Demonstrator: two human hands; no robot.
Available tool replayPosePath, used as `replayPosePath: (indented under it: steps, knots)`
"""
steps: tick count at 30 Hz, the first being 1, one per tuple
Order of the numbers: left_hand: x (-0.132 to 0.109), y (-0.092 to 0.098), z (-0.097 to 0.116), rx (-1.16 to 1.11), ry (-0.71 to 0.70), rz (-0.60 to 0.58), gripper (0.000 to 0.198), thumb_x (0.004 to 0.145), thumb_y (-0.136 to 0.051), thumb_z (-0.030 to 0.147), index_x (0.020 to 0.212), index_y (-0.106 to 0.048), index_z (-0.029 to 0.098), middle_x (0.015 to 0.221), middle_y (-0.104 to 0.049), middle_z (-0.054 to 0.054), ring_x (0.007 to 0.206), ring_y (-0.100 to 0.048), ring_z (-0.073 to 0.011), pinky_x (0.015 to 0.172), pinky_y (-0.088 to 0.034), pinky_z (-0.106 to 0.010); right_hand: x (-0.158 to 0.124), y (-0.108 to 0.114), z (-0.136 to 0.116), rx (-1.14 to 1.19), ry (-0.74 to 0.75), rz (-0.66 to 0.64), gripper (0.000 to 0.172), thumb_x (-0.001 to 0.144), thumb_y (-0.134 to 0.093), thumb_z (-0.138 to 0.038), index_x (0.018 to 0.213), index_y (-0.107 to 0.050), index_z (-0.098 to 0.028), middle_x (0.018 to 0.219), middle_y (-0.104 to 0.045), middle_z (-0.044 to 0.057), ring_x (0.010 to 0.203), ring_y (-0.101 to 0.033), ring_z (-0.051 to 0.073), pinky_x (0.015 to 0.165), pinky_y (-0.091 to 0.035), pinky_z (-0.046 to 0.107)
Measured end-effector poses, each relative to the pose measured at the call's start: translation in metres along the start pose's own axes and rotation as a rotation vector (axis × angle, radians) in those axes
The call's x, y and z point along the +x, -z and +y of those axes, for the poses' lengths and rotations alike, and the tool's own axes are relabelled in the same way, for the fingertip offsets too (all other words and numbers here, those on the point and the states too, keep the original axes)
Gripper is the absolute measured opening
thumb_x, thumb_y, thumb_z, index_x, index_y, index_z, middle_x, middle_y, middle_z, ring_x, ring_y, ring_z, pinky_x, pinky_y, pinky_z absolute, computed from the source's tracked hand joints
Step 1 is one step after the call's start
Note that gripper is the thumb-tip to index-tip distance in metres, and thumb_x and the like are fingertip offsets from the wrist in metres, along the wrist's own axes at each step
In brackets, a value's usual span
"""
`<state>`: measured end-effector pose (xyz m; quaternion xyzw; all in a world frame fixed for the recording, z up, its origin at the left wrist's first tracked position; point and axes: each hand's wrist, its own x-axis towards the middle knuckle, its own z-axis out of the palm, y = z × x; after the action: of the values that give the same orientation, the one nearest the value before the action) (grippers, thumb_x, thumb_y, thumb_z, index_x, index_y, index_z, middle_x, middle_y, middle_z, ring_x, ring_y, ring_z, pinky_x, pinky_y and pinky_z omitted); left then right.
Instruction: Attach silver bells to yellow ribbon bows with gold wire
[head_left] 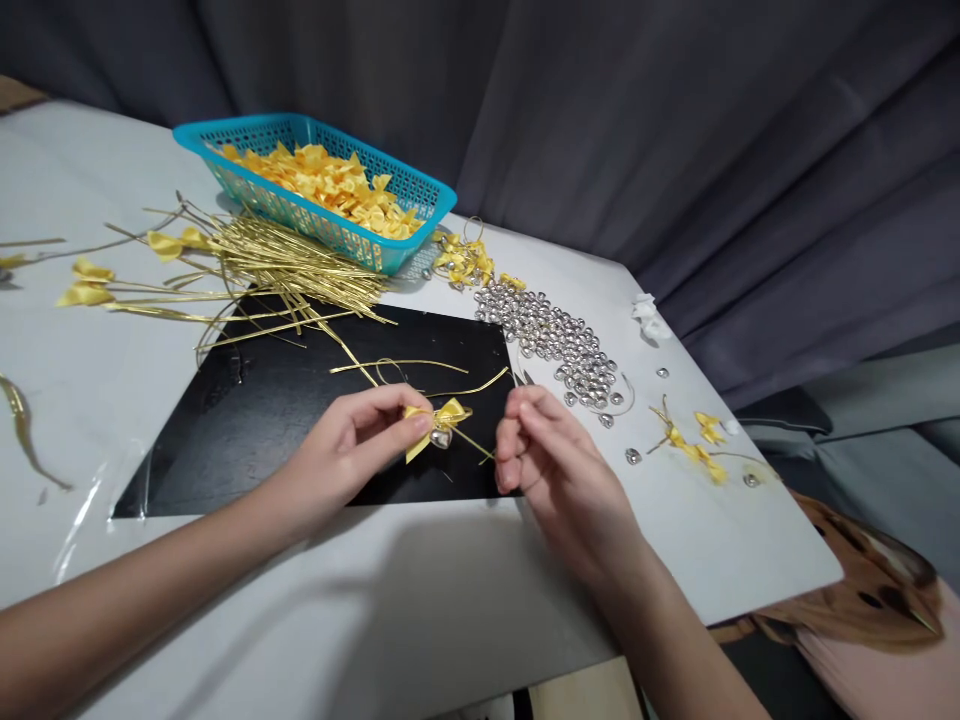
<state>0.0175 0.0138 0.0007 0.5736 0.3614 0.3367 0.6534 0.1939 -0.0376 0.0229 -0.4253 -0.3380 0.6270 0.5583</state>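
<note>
My left hand (379,435) pinches a yellow ribbon bow (451,412) between thumb and fingertips above the black board. A silver jingle bell (440,438) hangs at the bow's middle. From there a thin gold twist tie (471,443) runs right and down toward my right hand (551,450). That hand's fingers are curled and pressed together beside the tie's end; what they hold, if anything, is hidden. Dark pointed metal tips (523,379) show just past its fingertips, and I cannot tell whether they are held or lie behind.
A black board (300,400) lies on the white table (315,610). Behind it are a pile of gold twist ties (292,265) and a blue basket (390,258) of yellow bows. Loose silver bells (555,335) spread at right, near several yellow bow pieces (694,450). A grey curtain (600,130) hangs behind.
</note>
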Motion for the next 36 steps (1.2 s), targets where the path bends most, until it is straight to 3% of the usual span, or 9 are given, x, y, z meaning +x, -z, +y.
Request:
replayPosePath:
  steps: [3,7,14,19,22,27,33,36]
  knots:
    - [0.0,0.0,-0.003,-0.124,0.048,-0.054,0.018,0.08,-0.062,0.034,0.071,-0.06,0.018,0.066,-0.05,0.003,0.064,-0.041,-0.0115,0.059,-0.03,-0.022,0.001,0.0,0.007,-0.074,-0.083,-0.058,0.012,0.09,-0.052,-0.026,0.081,-0.054,-0.019,0.06,-0.058,-0.005,0.047,-0.051,0.004,0.048,-0.04,0.014]
    - [-0.002,-0.002,-0.003,-0.321,0.154,-0.128,0.021,0.076,-0.066,0.037,0.07,-0.061,0.017,0.066,-0.053,0.002,0.065,-0.044,-0.0121,0.061,-0.033,-0.022,-0.004,-0.001,0.014,-0.184,0.025,-0.082,0.014,0.092,-0.052,-0.029,0.082,-0.055,-0.02,0.061,-0.058,-0.006,0.049,-0.051,0.005,0.051,-0.041,0.016]
    - [-0.001,-0.004,0.001,-0.499,0.183,-0.061,0.018,0.068,-0.074,0.032,0.067,-0.065,0.017,0.066,-0.057,0.002,0.067,-0.047,-0.0111,0.065,-0.037,-0.019,-0.016,-0.011,0.015,-0.296,0.126,-0.215,0.014,0.094,-0.045,-0.026,0.083,-0.053,-0.02,0.064,-0.061,-0.004,0.059,-0.057,0.007,0.059,-0.046,0.019]
    - [-0.002,-0.005,0.004,-0.596,0.266,-0.072,0.023,0.059,-0.081,0.032,0.066,-0.068,0.015,0.067,-0.06,0.001,0.067,-0.05,-0.0107,0.065,-0.041,-0.018,-0.014,-0.011,0.017,-0.321,0.16,-0.131,0.013,0.094,-0.045,-0.025,0.085,-0.053,-0.02,0.068,-0.061,-0.003,0.061,-0.059,0.006,0.061,-0.046,0.019]
    - [-0.001,-0.006,0.005,-0.641,0.267,-0.047,0.024,0.055,-0.084,0.031,0.066,-0.069,0.016,0.069,-0.061,0.002,0.066,-0.05,-0.0089,0.066,-0.041,-0.016,-0.013,-0.013,0.017,-0.287,0.118,-0.169,0.013,0.094,-0.045,-0.026,0.085,-0.052,-0.02,0.068,-0.061,-0.003,0.061,-0.059,0.006,0.061,-0.047,0.019]
    - [-0.003,-0.006,0.003,-0.513,0.223,-0.127,0.02,0.067,-0.076,0.036,0.068,-0.067,0.018,0.065,-0.063,0.002,0.066,-0.052,-0.0116,0.062,-0.04,-0.019,-0.015,-0.016,0.017,-0.191,-0.044,-0.356,0.014,0.093,-0.046,-0.03,0.084,-0.051,-0.019,0.066,-0.063,-0.001,0.059,-0.063,0.009,0.056,-0.049,0.02]
    - [-0.004,-0.005,0.0,-0.464,0.17,-0.104,0.017,0.075,-0.069,0.034,0.07,-0.065,0.018,0.067,-0.062,0.002,0.069,-0.052,-0.0124,0.067,-0.038,-0.021,-0.008,-0.013,0.016,-0.189,-0.08,-0.13,0.015,0.086,-0.054,-0.03,0.077,-0.056,-0.018,0.056,-0.057,-0.005,0.046,-0.053,0.006,0.048,-0.045,0.018]
    - [-0.004,-0.006,0.0,-0.499,0.17,-0.15,0.017,0.076,-0.068,0.033,0.07,-0.064,0.018,0.066,-0.062,0.001,0.069,-0.052,-0.0132,0.068,-0.038,-0.023,-0.007,-0.015,0.015,-0.265,-0.093,-0.108,0.013,0.083,-0.055,-0.028,0.076,-0.057,-0.018,0.056,-0.056,-0.005,0.043,-0.049,0.005,0.046,-0.042,0.018]
